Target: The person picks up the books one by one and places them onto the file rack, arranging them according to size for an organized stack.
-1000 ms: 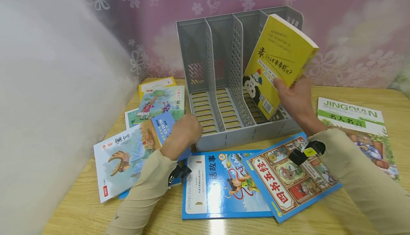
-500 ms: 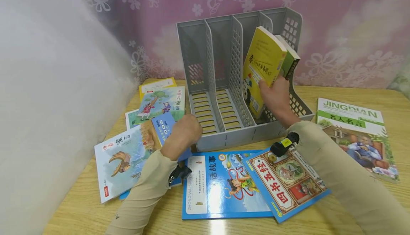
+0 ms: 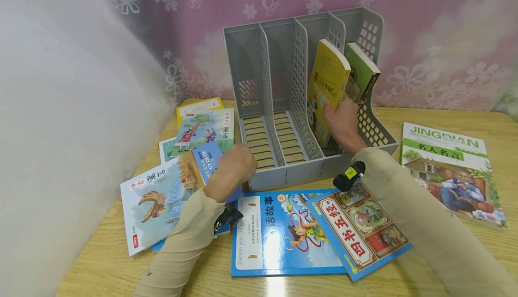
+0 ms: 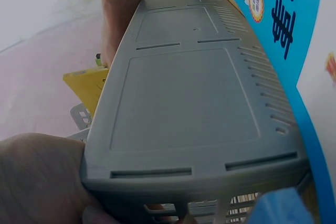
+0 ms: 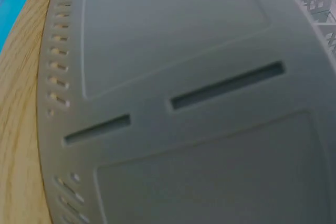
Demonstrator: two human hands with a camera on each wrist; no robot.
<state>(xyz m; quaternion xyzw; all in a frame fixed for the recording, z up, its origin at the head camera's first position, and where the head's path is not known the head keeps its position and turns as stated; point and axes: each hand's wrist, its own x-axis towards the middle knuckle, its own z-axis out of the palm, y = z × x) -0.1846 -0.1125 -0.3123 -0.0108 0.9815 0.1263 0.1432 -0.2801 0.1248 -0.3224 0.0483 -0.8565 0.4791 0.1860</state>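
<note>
In the head view, my right hand (image 3: pixel 344 121) grips the spine edge of a yellow book (image 3: pixel 328 74), which stands in the third compartment from the left of the grey file rack (image 3: pixel 291 175). A green book (image 3: pixel 363 65) leans in the rightmost compartment. My left hand (image 3: pixel 232 171) is curled at the rack's front left corner; in the left wrist view the hand (image 4: pixel 42 182) lies against the end of the rack (image 4: pixel 184 98). The right wrist view shows only the rack's front wall (image 5: pixel 157 87) close up, not the hand.
Left of the rack, several books overlap, among them a white-and-blue one (image 3: pixel 151 207). In front lie a blue storybook (image 3: pixel 283 243) and a blue-edged book (image 3: pixel 364 225). A green-and-white book (image 3: pixel 453 171) lies at the right. Pink curtain (image 3: pixel 202 54) hangs behind.
The yellow book has moved left and down into the third compartment with my right hand on it, uncovering the green book. My left hand has stayed at the rack corner.
</note>
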